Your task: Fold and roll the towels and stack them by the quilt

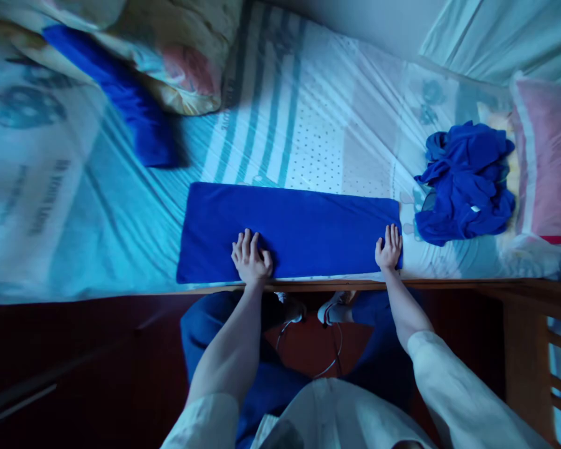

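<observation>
pressing flat on the folded blue cloth [290, 227]: left hand [251, 259], right hand [389, 248].

Pretty clearly a bedroom in someone's home. There's a bed [308, 125] taking up most of the view, covered with a printed sheet in pale stripes, dots and little cartoon-ish patterns. A patterned pillow [177, 56] sits at one end, a pink one [549, 162] at the other. The bed has a wooden frame [449, 285] along the near edge, with a reddish floor [308, 343] below it. A crumpled heap of blue clothes [467, 184] lies on the sheet, and a blue towel [299, 224] is spread flat on it. Lived-in, domestic stuff, nothing commercial about it.
</observation>
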### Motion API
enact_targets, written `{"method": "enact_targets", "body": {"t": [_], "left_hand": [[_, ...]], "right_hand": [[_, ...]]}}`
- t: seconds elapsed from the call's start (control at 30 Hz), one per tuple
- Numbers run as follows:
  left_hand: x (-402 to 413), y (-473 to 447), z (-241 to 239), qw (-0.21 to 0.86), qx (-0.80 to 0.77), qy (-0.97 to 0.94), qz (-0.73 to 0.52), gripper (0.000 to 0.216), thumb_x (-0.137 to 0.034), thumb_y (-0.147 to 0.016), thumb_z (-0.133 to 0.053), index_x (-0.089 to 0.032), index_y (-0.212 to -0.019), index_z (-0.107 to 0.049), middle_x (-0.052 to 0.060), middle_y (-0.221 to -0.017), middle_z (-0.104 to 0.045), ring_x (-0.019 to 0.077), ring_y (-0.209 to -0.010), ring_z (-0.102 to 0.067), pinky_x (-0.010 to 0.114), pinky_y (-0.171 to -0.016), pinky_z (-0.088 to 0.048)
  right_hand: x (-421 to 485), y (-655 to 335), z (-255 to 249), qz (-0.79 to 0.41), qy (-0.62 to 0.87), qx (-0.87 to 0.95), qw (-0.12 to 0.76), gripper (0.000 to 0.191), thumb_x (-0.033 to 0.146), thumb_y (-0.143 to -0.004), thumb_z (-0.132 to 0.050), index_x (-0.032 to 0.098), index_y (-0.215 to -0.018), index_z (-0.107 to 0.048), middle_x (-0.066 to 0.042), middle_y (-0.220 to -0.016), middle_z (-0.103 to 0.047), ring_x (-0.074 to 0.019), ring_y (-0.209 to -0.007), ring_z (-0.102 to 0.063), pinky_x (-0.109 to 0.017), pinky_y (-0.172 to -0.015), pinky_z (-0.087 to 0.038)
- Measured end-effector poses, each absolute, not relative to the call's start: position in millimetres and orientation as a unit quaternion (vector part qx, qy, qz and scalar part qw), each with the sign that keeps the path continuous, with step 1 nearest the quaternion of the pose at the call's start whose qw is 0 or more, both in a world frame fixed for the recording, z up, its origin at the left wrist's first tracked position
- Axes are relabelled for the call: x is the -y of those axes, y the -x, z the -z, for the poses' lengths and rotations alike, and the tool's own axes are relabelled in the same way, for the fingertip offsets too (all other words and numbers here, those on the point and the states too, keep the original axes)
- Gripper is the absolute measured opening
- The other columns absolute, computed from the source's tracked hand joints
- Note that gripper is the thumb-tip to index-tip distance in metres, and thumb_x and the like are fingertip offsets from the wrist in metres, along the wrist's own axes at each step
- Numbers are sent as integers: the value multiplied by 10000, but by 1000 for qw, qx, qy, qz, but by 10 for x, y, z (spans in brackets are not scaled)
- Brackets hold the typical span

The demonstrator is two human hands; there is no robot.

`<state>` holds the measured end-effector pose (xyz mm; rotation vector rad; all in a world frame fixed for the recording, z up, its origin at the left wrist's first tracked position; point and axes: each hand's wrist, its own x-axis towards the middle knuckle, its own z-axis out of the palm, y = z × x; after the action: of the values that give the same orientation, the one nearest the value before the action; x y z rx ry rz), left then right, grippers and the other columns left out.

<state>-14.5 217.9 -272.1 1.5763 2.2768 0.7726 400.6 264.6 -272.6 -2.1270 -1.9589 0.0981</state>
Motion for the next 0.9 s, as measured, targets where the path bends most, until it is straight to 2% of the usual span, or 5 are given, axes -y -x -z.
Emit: {"method": "enact_targets", "body": {"t": [0.37,0.53,0.67,0.8,0.9], "left_hand": [[-2157,88,2639,103,-794,-558,-215,584,-240,-893,-419,-103,-1450,-528,181,-1601,-442,291,-1553,-299,544,-1278,-205],[-2190,-11,2620,129,-805,-546,-193,643,-223,-887,-425,-86,-1516,-435,199,-1663,-322,307,-1591,-185,587,-1295,-100],[-2103,-887,2534,186,-748,-607,-194,663,-195,-901,-419,-93,-1554,-371,194,-1709,-191,299,-1612,-24,615,-1292,-60],[-2186,-1985,2614,262,-571,-757,-179,629,-256,-978,-380,-148,-1595,-323,136,-1710,-225,246,-1611,-60,544,-1305,-167],[-2408,-2092,2703,262,-537,-784,-172,608,-268,-1009,-324,-136,-1603,-315,136,-1695,-272,222,-1605,-111,502,-1307,-197]], "right_hand": [[-2644,-4012,2763,-67,740,648,164,595,198,-934,-398,140,-1517,-504,-144,-1577,-492,-261,-1512,-386,-544,-1264,-270],[-2648,-4024,2765,-59,739,649,171,604,204,-923,-406,131,-1515,-497,-152,-1564,-507,-258,-1505,-395,-527,-1256,-285],[-2658,-4030,2756,-56,737,648,183,599,216,-906,-423,120,-1490,-518,-174,-1533,-537,-281,-1482,-428,-547,-1234,-306],[-2683,-4021,2778,-43,732,648,208,583,218,-892,-429,116,-1453,-553,-194,-1485,-577,-316,-1442,-474,-571,-1197,-338],[-2708,-4011,2800,-37,728,647,223,578,215,-883,-434,124,-1438,-566,-198,-1466,-590,-330,-1425,-490,-585,-1185,-341]]}}
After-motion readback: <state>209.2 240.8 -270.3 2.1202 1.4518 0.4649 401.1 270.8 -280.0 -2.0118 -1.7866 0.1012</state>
